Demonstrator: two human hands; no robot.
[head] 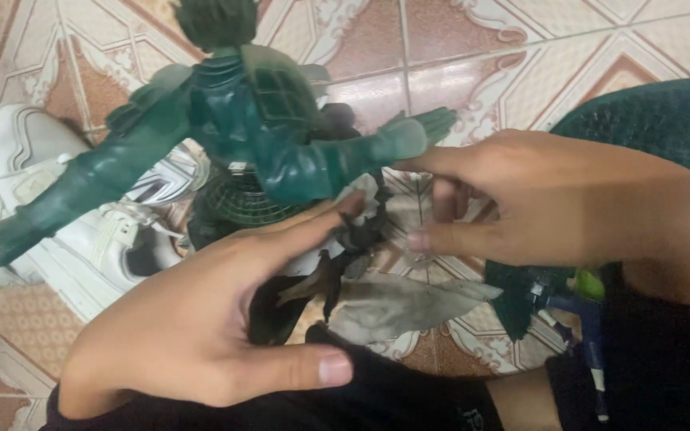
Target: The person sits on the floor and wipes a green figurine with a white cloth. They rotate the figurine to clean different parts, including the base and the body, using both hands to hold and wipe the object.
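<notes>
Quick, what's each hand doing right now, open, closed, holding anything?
Left hand: curled around the lower body of the green figurine, holding it.
Right hand: fingers pinching the figurine's outstretched arm.

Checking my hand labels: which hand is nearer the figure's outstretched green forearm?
Right. The right hand has fingertips touching the green forearm; the left hand is lower, at the figure's dark base.

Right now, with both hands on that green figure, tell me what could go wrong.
The green figure has long outstretched arms; the right hand pinches only one arm's tip, so that thin limb might snap or pop off. The left hand grips low by the dark spiky parts, which could bend. Below lies hard tiled floor, so a slip may chip it.
</notes>
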